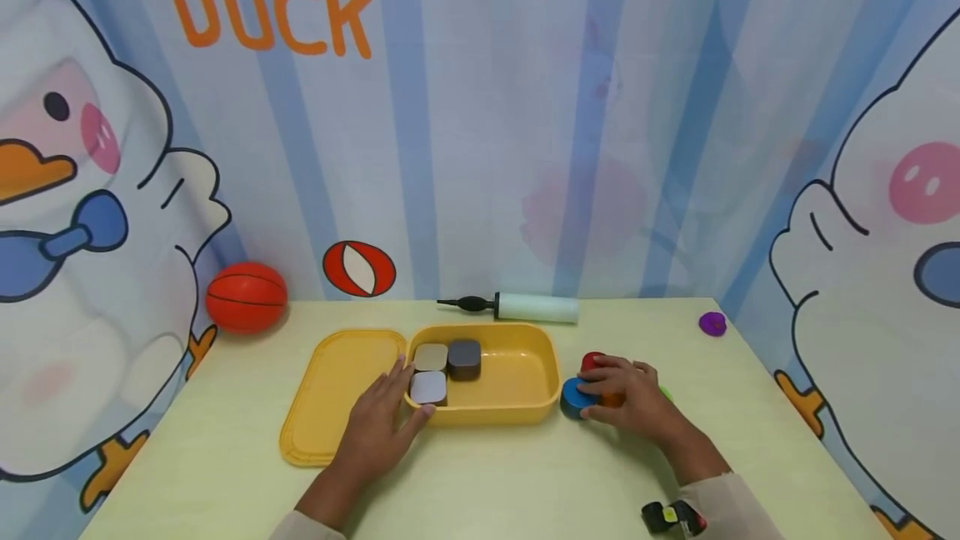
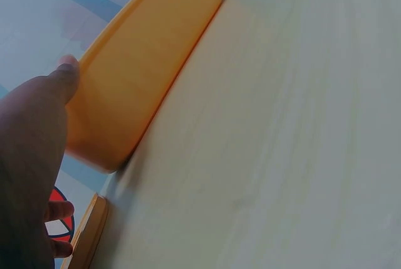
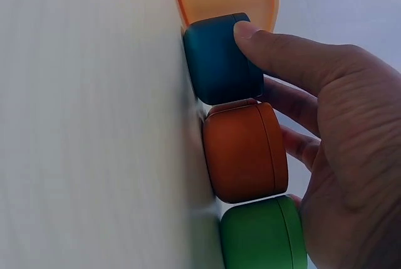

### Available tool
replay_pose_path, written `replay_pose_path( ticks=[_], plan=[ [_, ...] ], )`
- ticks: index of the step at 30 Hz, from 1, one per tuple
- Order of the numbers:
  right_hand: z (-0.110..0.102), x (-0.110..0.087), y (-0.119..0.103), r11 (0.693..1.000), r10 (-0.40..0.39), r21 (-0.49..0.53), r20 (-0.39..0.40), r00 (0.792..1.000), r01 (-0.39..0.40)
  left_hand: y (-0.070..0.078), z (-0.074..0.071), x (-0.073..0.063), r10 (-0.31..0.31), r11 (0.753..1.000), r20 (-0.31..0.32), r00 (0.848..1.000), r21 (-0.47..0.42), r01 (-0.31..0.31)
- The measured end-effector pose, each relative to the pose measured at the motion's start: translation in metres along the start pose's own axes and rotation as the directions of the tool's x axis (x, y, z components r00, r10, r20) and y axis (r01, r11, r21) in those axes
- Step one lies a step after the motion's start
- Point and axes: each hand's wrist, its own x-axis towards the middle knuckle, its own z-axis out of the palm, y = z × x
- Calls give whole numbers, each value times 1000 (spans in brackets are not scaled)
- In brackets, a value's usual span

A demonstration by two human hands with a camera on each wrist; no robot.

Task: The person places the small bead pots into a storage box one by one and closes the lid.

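Observation:
In the head view my right hand (image 1: 630,394) pinches a small blue lidded canister (image 1: 577,398), beside the right end of a yellow plastic box (image 1: 495,416). The right wrist view shows my thumb on that canister's lid edge, with fingers behind it. An orange canister (image 3: 244,153) and a green one (image 3: 260,234) stand in a row after it, and a red one (image 1: 591,361) sits behind. Against the box's left end lies my left hand (image 1: 378,427), fingers extended, thumb at the near rim. Inside are a beige canister (image 1: 431,357), a dark grey one (image 1: 464,359) and a pale lilac one (image 1: 428,387).
Left of the box lies a yellow lid (image 1: 330,390). A hand pump (image 1: 536,307) is behind the box, and a red ball (image 1: 247,298) sits at the back left. A purple object (image 1: 712,323) and a black object (image 1: 660,517) are on the right side.

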Motion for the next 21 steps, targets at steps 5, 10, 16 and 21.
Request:
replay_pose_path(
  ticks=[5,10,16,21],
  plan=[
    [2,-2,0,1000,6,-8,3,1000,-6,-2,1,-3,3,1000,-5,1000,-4,-3],
    [2,0,0,1000,29,2,11,1000,-29,-1,1,-3,12,1000,-13,1000,-12,-12],
    [2,-1,0,1000,17,-8,-6,1000,-17,0,0,-2,7,1000,2,1000,1,-7],
    [4,0,-1,1000,2,-28,-20,1000,-3,0,0,-2,3,1000,6,1000,1,-3]
  ],
)
